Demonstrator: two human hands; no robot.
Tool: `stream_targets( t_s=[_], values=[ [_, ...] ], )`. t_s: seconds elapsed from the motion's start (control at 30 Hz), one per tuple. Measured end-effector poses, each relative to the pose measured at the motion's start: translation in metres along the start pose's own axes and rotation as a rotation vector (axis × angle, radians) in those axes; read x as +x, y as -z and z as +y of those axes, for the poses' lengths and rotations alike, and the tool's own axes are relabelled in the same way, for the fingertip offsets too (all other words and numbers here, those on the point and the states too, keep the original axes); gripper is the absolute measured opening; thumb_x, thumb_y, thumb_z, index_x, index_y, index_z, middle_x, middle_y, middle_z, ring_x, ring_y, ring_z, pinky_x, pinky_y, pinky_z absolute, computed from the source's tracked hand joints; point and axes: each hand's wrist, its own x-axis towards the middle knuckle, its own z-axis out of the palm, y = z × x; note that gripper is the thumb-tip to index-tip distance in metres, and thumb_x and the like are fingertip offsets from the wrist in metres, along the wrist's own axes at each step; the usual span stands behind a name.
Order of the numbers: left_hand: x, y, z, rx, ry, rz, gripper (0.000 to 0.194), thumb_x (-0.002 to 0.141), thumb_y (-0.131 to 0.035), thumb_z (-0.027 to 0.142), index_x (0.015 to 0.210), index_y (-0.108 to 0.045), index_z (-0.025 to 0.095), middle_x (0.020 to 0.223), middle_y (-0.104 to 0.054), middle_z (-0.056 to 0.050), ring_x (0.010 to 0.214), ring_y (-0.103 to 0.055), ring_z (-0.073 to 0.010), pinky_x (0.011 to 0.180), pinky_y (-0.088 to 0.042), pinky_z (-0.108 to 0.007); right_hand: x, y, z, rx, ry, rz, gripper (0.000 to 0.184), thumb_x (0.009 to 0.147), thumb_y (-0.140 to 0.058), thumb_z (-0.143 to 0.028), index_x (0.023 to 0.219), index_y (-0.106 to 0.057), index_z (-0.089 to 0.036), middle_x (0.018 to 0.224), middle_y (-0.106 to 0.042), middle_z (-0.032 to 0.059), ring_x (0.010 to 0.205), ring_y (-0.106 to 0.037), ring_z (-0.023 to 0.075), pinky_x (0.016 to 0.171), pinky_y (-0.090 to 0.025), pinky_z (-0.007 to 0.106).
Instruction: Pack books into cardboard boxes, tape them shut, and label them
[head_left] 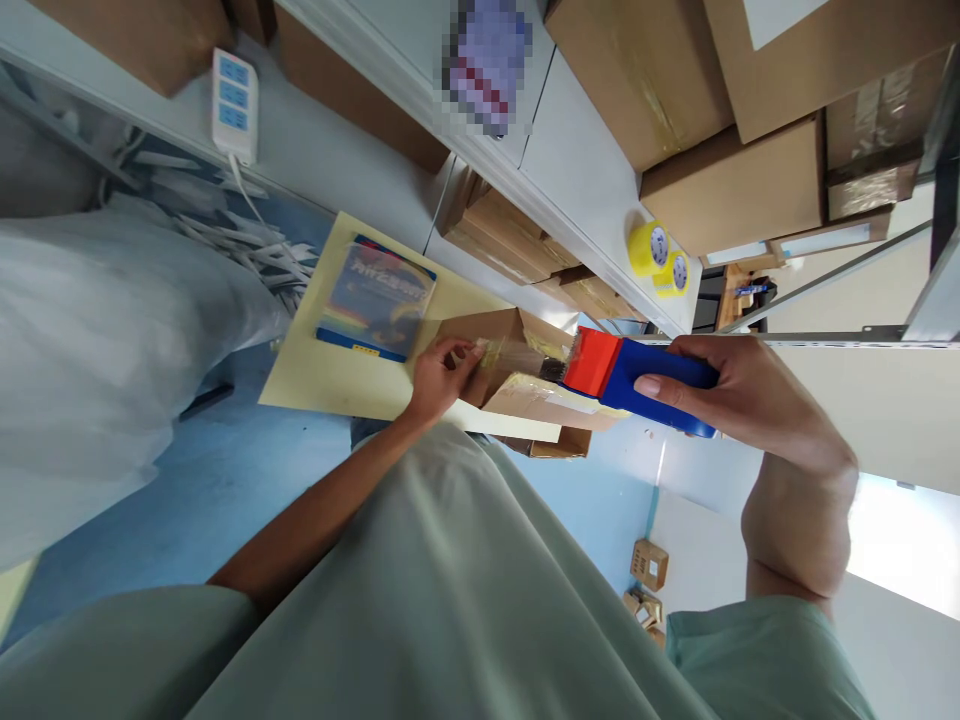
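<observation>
A small cardboard box point(499, 355) lies on the pale yellow tabletop point(300, 375) in front of me, with clear packing tape point(521, 352) stretched across it. At the box's left end, the curled fingers of my left hand point(440, 380) pinch the loose end of this tape against the cardboard. My right hand point(739, 390) grips a blue tape dispenser point(645, 385) with a red front part point(592, 362). Its toothed edge is close to the box's right end, and the tape runs between the dispenser and my left fingers.
A blue printed package point(375, 298) lies left of the box. Two yellow tape rolls point(658, 258) stand on the shelf, near large cartons point(735, 190). A white power strip point(234, 105) and flat cardboard boxes point(499, 228) are behind. A big translucent bag point(112, 370) bulges at left.
</observation>
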Motion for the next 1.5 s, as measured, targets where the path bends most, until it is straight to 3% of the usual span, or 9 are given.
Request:
stream_targets(
  t_s=[0.17,0.27,0.33,0.4,0.53,0.77,1.1,1.37,1.5],
  values=[
    [-0.002,0.016,-0.001,0.084,-0.083,-0.037,0.061,0.092,-0.077,0.073,0.128,-0.074,0.023,0.097,-0.070,-0.003,0.066,-0.055,-0.0145,0.070,-0.048,-0.031,-0.001,-0.002,-0.001,0.027,0.002,-0.021,0.071,0.093,-0.066,-0.095,0.077,-0.068,-0.026,0.061,-0.062,-0.0002,0.053,-0.055,0.0164,0.047,-0.036,0.032],
    [-0.002,0.027,0.028,0.061,-0.296,-0.204,0.095,0.081,-0.090,0.074,0.160,-0.061,0.029,0.142,-0.069,-0.013,0.110,-0.071,-0.0261,0.098,-0.060,-0.040,0.000,-0.003,-0.001,0.028,0.007,-0.028,0.071,0.092,-0.065,-0.096,0.078,-0.069,-0.026,0.062,-0.063,0.0003,0.054,-0.055,0.0169,0.049,-0.036,0.033],
    [0.001,0.031,0.056,0.116,-0.430,-0.359,0.119,0.066,-0.103,0.071,0.167,-0.056,0.033,0.167,-0.055,-0.015,0.147,-0.058,-0.0386,0.120,-0.054,-0.051,0.000,-0.004,-0.002,0.023,0.014,-0.031,0.071,0.092,-0.065,-0.096,0.078,-0.069,-0.027,0.061,-0.062,0.0002,0.054,-0.054,0.0168,0.050,-0.036,0.034],
    [0.008,0.029,0.080,0.172,-0.497,-0.494,0.112,0.065,-0.107,0.061,0.164,-0.061,0.037,0.173,-0.053,-0.012,0.160,-0.047,-0.0420,0.130,-0.046,-0.057,0.002,-0.004,-0.003,0.012,0.031,-0.030,0.071,0.093,-0.065,-0.096,0.077,-0.068,-0.027,0.059,-0.059,-0.0002,0.054,-0.053,0.0169,0.051,-0.035,0.034],
    [0.025,0.019,0.097,0.257,-0.547,-0.603,0.071,0.071,-0.105,0.039,0.136,-0.080,0.037,0.153,-0.073,-0.006,0.151,-0.056,-0.0389,0.131,-0.044,-0.059,0.003,-0.005,-0.005,-0.014,0.068,-0.024,0.070,0.095,-0.063,-0.095,0.079,-0.067,-0.027,0.059,-0.056,-0.0008,0.056,-0.053,0.0177,0.052,-0.035,0.034],
    [0.036,0.013,0.078,0.376,-0.584,-0.556,0.031,0.076,-0.099,0.031,0.101,-0.082,0.028,0.133,-0.081,-0.007,0.125,-0.067,-0.0353,0.118,-0.049,-0.054,0.004,-0.008,-0.006,-0.022,0.060,-0.038,0.072,0.097,-0.059,-0.095,0.075,-0.062,-0.026,0.061,-0.055,-0.0013,0.055,-0.048,0.0154,0.052,-0.033,0.033],
    [0.024,0.017,0.083,0.488,-0.563,-0.515,0.017,0.095,-0.083,0.028,0.108,-0.074,0.023,0.148,-0.075,-0.010,0.133,-0.067,-0.0320,0.121,-0.051,-0.051,-0.008,-0.009,0.015,-0.038,-0.032,-0.057,0.075,0.096,-0.059,-0.096,0.068,-0.055,-0.026,0.055,-0.051,-0.0028,0.052,-0.046,0.0147,0.055,-0.034,0.034],
    [0.027,0.027,0.086,0.524,-0.558,-0.592,0.042,0.098,-0.083,0.033,0.138,-0.073,0.026,0.153,-0.074,-0.008,0.137,-0.066,-0.0321,0.122,-0.051,-0.052,0.002,-0.056,0.081,0.032,-0.203,-0.179,0.070,0.095,-0.061,-0.093,0.077,-0.064,-0.026,0.061,-0.062,-0.0008,0.059,-0.059,0.0182,0.059,-0.038,0.032],
    [0.032,0.032,0.083,0.543,-0.586,-0.624,0.035,0.101,-0.081,0.044,0.131,-0.079,0.027,0.158,-0.072,-0.008,0.138,-0.068,-0.0324,0.125,-0.050,-0.054,0.025,-0.084,0.110,0.103,-0.212,-0.279,0.071,0.094,-0.061,-0.093,0.078,-0.065,-0.024,0.064,-0.065,0.0001,0.060,-0.061,0.0174,0.060,-0.039,0.032]
  ],
)
